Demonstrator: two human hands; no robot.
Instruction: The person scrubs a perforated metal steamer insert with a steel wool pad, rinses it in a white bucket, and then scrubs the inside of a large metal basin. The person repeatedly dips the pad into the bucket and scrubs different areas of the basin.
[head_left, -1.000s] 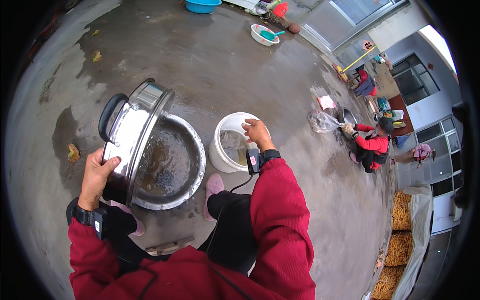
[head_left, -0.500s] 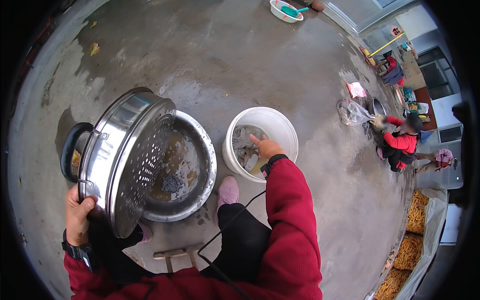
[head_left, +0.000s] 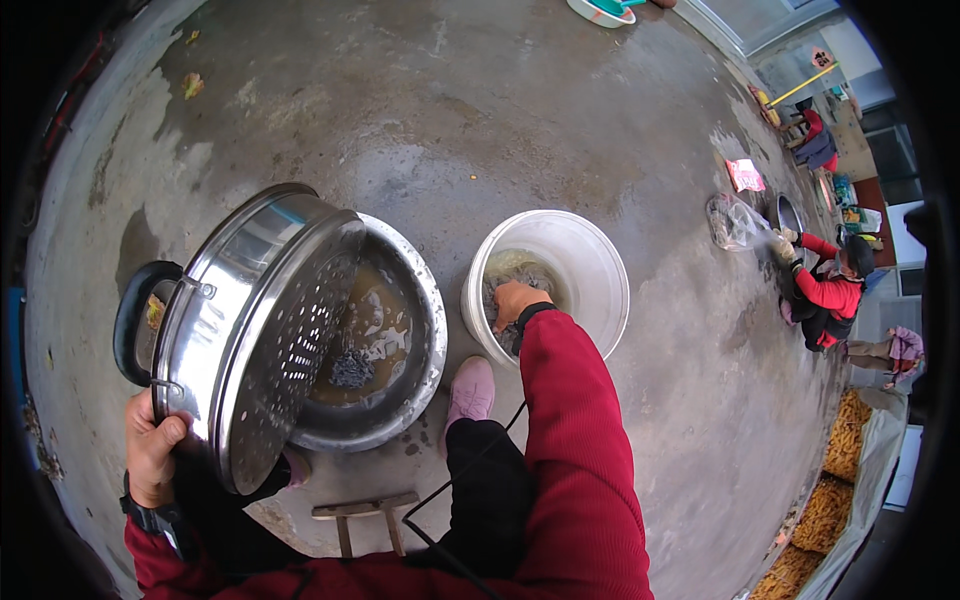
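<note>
A shiny steel steamer tier (head_left: pixel 225 290) with a holed bottom and a black side handle is tipped on its side. My left hand (head_left: pixel 152 448) is closed on its lower rim, thumb on the outside. Behind it sits a steel basin (head_left: pixel 428 385) of murky, foamy water, partly hidden by the tier. A grey steel-wool scrubber (head_left: pixel 352 368) lies in that water. To the right stands a white plastic bucket (head_left: pixel 598 262) with cloudy water inside. My right hand (head_left: pixel 520 300) reaches into it, fingers curled down into a wet grey cloth (head_left: pixel 530 270); the fingertips are hidden.
A small wooden stool (head_left: pixel 366 508) is between my legs, and a black cable crosses my lap. At far right a person in red (head_left: pixel 835 290) crouches by a plastic bag (head_left: pixel 735 222). Corn cobs (head_left: pixel 825 515) are stacked at lower right. A white bowl (head_left: pixel 602 10) sits at the far edge.
My right hand has gone deeper into the bucket, from pointing fingers to curled ones on the cloth. My left hand still holds the steamer tier. The whole view has shifted slightly.
</note>
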